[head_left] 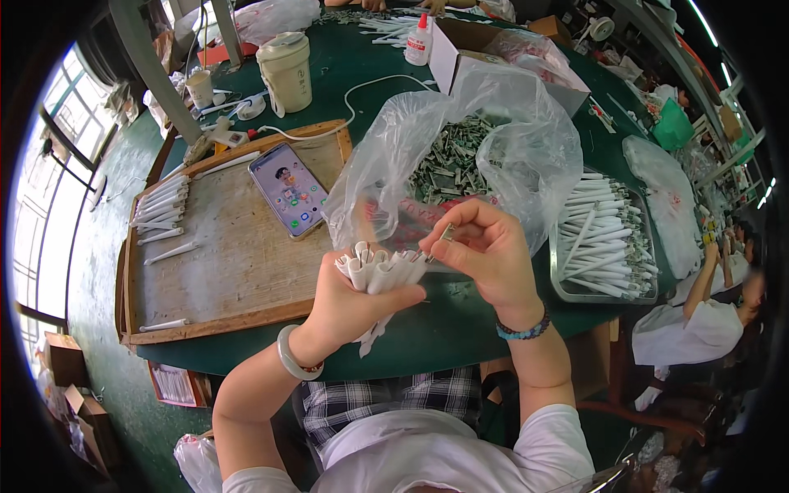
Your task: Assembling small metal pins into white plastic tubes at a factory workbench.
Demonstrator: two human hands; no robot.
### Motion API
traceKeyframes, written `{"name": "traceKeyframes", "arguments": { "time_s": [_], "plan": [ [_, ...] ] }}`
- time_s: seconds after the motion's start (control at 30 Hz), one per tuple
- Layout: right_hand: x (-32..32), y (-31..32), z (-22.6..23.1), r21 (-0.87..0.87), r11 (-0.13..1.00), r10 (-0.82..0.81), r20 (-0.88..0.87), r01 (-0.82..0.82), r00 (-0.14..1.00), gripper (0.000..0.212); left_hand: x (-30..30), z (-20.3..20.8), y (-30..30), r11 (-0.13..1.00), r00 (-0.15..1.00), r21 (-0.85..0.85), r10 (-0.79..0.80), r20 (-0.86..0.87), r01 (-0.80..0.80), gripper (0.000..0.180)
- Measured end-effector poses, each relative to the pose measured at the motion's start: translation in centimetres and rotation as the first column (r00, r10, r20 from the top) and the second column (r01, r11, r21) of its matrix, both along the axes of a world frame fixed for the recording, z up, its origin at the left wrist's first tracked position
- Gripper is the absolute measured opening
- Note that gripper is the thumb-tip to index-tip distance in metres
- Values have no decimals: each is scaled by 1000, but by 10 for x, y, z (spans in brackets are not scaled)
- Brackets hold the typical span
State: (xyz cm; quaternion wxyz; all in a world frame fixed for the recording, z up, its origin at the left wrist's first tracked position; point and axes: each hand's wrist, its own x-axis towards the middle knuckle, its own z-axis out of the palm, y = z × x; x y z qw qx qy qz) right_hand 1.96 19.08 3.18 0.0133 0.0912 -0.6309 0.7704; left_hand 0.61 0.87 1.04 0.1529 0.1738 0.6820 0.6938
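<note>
In my left hand (339,306) is a bundle of white tubes (380,275), gripped upright with their open ends facing up and thin metal ends showing in some. My right hand (499,261) pinches a small silver metal clip (448,232) between thumb and fingers, just above the right side of the bundle. Whether the clip touches a tube I cannot tell. Right behind my hands lies an open clear plastic bag (374,152) with a heap of similar metal clips (450,163) in it.
At the left, a wood-framed board (222,327) bears a phone (288,191) and several white sticks (164,201). A clear tray (565,289) of white sticks stands right. Farther back are a cream cup (285,74), a glue bottle (418,43) and a carton (448,57). Other people sit nearby.
</note>
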Motion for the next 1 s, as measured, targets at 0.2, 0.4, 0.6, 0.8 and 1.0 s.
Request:
{"name": "traceKeyframes", "arguments": {
  "time_s": [0.2,0.4,0.6,0.8,1.0],
  "plan": [
    [-1,2,-1,11,1000,6,-4,-6,1000,16,0,0,0,1000,1000,-2,-23,0,23,25],
    [-3,7,-2,-91,996,-11,-77,4,997,19,0,-1,1,993,994,117,-42,97,30,20],
    [2,9,3,-13,997,80,-41,-81,996,18,0,3,1,995,992,97,-46,113,35,20],
    [-1,5,-3,-47,994,97,2,-97,995,18,-1,1,1,997,996,65,-44,72,40,21],
    [-3,8,-7,-212,969,152,97,-129,984,17,0,-2,2,991,994,121,-68,88,57,20]
  ]
}}
